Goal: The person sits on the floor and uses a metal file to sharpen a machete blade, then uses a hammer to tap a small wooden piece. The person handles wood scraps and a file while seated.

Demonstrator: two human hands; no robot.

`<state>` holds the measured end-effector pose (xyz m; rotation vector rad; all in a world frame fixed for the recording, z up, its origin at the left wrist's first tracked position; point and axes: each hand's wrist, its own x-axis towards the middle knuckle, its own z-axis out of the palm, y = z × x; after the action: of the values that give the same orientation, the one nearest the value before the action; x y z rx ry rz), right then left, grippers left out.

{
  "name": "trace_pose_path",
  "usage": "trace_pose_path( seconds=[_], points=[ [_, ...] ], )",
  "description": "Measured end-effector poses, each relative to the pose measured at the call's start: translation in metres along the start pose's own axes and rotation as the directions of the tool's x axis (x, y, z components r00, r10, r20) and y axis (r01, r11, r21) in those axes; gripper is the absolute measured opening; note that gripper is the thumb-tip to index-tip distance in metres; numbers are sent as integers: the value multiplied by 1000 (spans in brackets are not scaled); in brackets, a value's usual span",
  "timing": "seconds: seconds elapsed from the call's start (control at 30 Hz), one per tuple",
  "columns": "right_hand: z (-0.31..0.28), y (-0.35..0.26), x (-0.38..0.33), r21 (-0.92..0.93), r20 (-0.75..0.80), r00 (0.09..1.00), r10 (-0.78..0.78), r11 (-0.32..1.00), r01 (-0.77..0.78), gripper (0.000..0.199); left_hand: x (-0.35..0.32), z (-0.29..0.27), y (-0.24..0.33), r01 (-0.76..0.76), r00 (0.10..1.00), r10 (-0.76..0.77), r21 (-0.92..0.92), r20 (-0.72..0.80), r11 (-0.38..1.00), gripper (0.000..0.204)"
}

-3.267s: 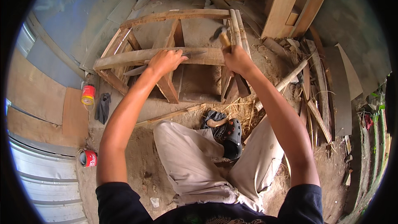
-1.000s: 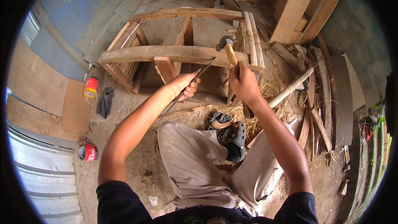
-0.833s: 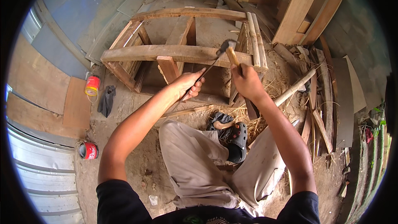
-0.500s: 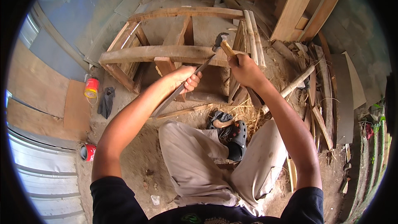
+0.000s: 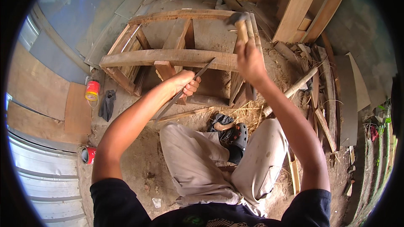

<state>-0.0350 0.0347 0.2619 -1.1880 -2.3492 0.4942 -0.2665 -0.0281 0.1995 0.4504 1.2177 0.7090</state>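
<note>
My left hand (image 5: 188,83) is closed around a long, thin, dark flat strip (image 5: 206,66), its material unclear. The strip slants from near my left knee up to the near rail of a wooden frame (image 5: 139,56), its far end at that rail. My closed right hand (image 5: 251,63) grips a hammer (image 5: 241,29) by its light wooden handle. The hammer's dark head is raised, blurred by motion, above and to the right of the strip's far end. The frame lies on the ground in front of me, with curved long rails and shorter crosspieces.
A red tin (image 5: 92,89) and a dark cloth (image 5: 107,104) lie at the left, a second red can (image 5: 88,155) nearer. Scrap wood (image 5: 326,101) is heaped at the right, with wood shavings (image 5: 252,115) by my shoe (image 5: 240,138). Boards (image 5: 301,6) lean at the back right.
My right hand has raised the hammer up and to the right, away from the strip's end. My left hand has shifted slightly left and down, still holding the strip.
</note>
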Motion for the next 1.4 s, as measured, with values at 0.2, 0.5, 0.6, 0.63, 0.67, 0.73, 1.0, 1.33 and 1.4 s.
trace_pose_path(
  seconds=[0.2,0.5,0.6,0.63,0.67,0.73,1.0,1.33,1.4],
  points=[
    [-2,-1,6,223,-68,977,201,958,-182,38,0,3,0,-8,999,10,54,-32,999,17],
    [-2,-2,2,260,40,972,231,937,-233,30,4,0,-2,-11,998,14,46,-54,999,18],
    [-4,-4,-1,-12,53,996,73,997,-72,32,5,-3,-3,-20,1000,21,38,-7,999,18],
    [-6,-3,1,60,120,983,140,987,-148,32,5,-3,-3,-27,1000,27,51,2,998,18],
    [-4,-1,0,123,234,947,219,960,-252,31,6,-4,-1,-3,1000,2,40,10,999,19],
    [-5,4,5,41,191,970,149,986,-159,32,6,-5,0,4,1000,-4,62,-12,998,19],
    [1,6,16,8,182,942,281,958,-287,39,2,-4,5,9,1000,-7,130,-19,991,19],
    [1,-8,1,301,164,940,299,893,-336,42,5,-8,0,-54,994,73,213,-85,976,18],
    [17,-7,-2,229,-203,966,158,967,-110,43,4,-6,-4,-38,989,71,244,-127,969,20]
  ],
)
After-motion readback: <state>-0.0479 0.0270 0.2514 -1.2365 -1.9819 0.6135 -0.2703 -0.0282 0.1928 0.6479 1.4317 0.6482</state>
